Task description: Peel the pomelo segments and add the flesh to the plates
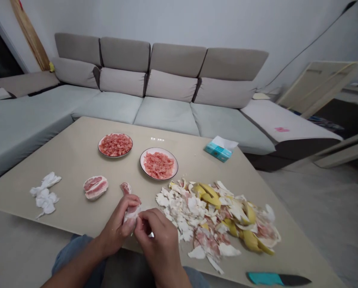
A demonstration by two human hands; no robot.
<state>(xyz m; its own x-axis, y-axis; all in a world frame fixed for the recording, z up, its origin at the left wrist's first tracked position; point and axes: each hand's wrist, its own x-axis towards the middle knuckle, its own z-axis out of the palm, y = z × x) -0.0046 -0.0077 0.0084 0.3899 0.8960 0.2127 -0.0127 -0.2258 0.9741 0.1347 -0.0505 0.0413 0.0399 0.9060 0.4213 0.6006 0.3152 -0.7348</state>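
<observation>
Pomelo segment in left hand and right hand, two pulp-filled plates

Look at that pink pulp piled on a white plate with a dark rim! Yellow and white peel spreads over the beige table, and here's a knife, teal handle, black blade, plus a teal-and-white tissue box!
</observation>
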